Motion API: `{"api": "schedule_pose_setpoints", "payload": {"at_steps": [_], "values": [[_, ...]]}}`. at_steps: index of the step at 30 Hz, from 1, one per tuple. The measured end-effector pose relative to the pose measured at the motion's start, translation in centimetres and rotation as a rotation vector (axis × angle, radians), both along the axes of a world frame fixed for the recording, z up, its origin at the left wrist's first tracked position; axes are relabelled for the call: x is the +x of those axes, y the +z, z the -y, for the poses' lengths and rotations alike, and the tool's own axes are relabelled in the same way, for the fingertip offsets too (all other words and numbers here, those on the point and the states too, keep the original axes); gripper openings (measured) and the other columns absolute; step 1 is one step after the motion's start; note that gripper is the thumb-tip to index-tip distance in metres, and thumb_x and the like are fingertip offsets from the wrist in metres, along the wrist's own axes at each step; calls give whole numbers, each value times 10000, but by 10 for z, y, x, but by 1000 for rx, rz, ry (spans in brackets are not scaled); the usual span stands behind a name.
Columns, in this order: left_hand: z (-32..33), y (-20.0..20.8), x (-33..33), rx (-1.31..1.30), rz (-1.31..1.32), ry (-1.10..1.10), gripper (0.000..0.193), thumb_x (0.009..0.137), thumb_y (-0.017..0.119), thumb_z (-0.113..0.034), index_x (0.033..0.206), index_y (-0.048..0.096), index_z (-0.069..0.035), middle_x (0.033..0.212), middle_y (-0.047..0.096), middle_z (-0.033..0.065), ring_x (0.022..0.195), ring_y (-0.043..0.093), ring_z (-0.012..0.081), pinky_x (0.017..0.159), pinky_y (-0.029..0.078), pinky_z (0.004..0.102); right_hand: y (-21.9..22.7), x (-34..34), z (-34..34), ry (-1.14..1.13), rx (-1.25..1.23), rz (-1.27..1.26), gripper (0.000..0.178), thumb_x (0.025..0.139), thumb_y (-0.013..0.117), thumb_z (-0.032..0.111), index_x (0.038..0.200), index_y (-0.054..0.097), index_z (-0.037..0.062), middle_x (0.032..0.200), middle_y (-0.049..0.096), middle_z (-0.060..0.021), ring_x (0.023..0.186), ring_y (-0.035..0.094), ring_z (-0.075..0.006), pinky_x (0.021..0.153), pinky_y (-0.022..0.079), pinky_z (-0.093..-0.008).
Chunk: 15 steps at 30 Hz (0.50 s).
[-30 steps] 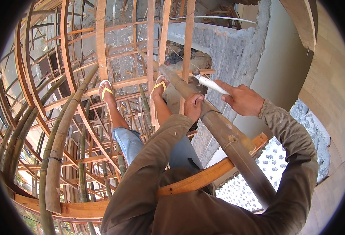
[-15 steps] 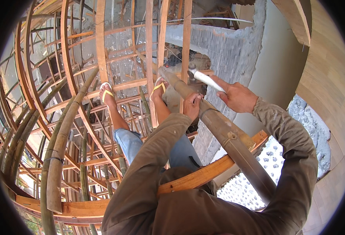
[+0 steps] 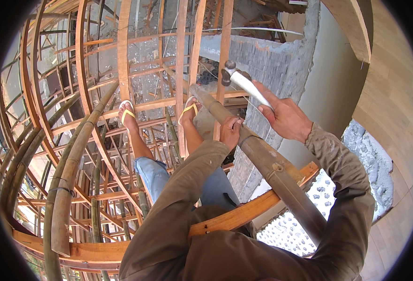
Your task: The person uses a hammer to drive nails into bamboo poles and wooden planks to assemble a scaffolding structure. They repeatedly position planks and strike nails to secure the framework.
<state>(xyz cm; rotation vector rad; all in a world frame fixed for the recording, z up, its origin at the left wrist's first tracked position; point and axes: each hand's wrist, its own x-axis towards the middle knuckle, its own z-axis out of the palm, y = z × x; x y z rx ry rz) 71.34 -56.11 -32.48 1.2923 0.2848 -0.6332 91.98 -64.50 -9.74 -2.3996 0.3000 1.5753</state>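
Observation:
My right hand [image 3: 286,114] is closed round the white handle of a hammer [image 3: 248,87], whose dark metal head is raised above the upper part of a thick bamboo pole [image 3: 267,157]. Against that pole rests my left hand [image 3: 230,131], its fingers curled and thumb pressed in. Whatever it pinches there is too small to make out. The pole slants from near my right foot down toward my right elbow, past a dark tie just below the left hand. A curved wooden beam [image 3: 244,211] crosses under the pole in front of my body.
My feet, in yellow-strapped flip-flops [image 3: 187,110], stand on a narrow timber rail [image 3: 155,104] high over a debris-strewn floor [image 3: 145,47]. Timber and bamboo scaffolding [image 3: 75,173] fills the left. A rough grey wall [image 3: 281,61] and wood-toned panels [image 3: 394,70] stand at right.
The hammer head has lifted away from the pole and turned, showing more of its head. My left hand stays at the same spot on the pole.

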Motion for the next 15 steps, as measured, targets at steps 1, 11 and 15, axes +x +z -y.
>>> {"api": "schedule_pose_setpoints", "payload": {"at_steps": [1,11,15], "values": [[0,0,-1,-14,9,8,166,984,592,-115,979,697,13,972,678,167,914,664,322,834,509,381,0,0,0,-93,29,159,611,1029,500,246,1579,252,151,866,692,-262,815,685,-454,771,531,-558],[1,-2,-6,-18,4,-14,161,985,599,-108,974,709,9,976,667,145,952,644,283,880,487,361,1,-18,16,-32,-1,34,632,1042,502,203,1601,210,188,785,667,-278,739,678,-464,732,541,-522],[-1,-3,-5,-25,-18,-80,159,974,612,-110,987,707,17,1019,677,159,984,648,289,901,486,364,1,-17,14,157,-20,-237,626,1039,512,217,1597,230,180,808,665,-287,757,673,-469,742,533,-516]]}}
